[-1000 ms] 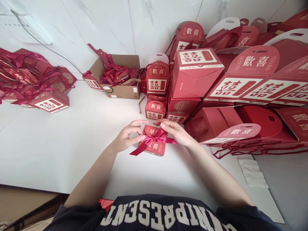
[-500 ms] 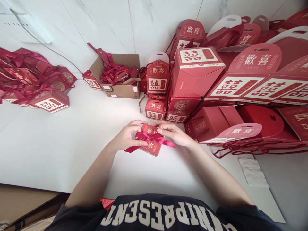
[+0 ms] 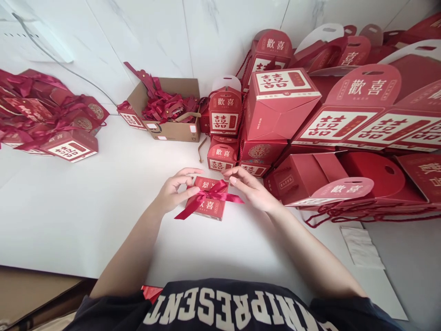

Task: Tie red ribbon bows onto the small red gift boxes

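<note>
Box: head view – sm. red gift box [image 3: 215, 211] on worktop [image 3: 86, 207], betw. near edge & far (wall) edge.
Bow: dk-pink ribbon bow [image 3: 206, 195] across box top; tails run out past its L & R sides.
Change: vs 1 s ago, box is a bit further L; R fingertips off ribbon. Bow looks tied, stays up w/o my pinch, I'd judge.
L hand: my left hand [image 3: 174, 191] part open, curled round box's L side, thumb by ribbon; light hold at most, firmness can't tell.
R hand: my right hand [image 3: 250, 186] half open, no ribbon in it, tips just beside box's far R corner; contact can't tell.
Edges: near worktop edge well apart from box; carton of ribbons [image 3: 177, 131] towards far edge.
Room: white stretch L, up to ribboned pile [image 3: 74, 142] nr far L corner; R tight, stacked boxes [image 3: 268, 105] close.
</note>
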Motion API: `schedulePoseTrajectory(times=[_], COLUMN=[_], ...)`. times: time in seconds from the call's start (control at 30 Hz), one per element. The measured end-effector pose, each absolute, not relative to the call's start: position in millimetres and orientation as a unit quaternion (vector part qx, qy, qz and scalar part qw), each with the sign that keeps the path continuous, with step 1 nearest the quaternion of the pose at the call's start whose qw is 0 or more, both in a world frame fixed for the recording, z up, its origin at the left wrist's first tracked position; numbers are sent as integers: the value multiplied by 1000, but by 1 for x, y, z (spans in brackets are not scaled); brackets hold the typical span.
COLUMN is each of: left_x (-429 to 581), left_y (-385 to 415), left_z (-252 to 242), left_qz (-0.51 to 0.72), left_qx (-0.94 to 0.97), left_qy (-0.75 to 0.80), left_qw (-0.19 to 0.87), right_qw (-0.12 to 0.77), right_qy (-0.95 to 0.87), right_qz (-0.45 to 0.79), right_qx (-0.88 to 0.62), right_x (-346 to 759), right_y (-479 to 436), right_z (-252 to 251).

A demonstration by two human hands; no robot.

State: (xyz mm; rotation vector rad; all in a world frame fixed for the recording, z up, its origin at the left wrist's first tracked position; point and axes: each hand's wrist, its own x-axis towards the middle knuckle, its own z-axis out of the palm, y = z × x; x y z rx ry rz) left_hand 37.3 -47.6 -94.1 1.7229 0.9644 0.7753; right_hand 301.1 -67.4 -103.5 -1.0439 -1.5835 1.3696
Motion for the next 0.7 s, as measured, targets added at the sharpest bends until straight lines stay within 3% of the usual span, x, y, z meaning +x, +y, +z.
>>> schedulePoseTrajectory(times=[0.13,0.3,0.5,0.7], left_x=[32,30,19,14], left_y=[-44,-41,-42,-49], left_z=[-96,-99,-95,-76], left_qz=[372,405,319,238], left_qx=[714,736,729,763], left_qy=[403,417,448,470], left_qw=[435,347,408,375], right_qw=[327,248,312,372], right_qy=[-670,-680,-615,-554], right_qz=[457,538,609,648], right_qx=[-485,-432,-393,-367], right_x=[303,300,297,291], right_y=[-72,-72,-70,-69], right_z=[-96,-99,-104,-113])
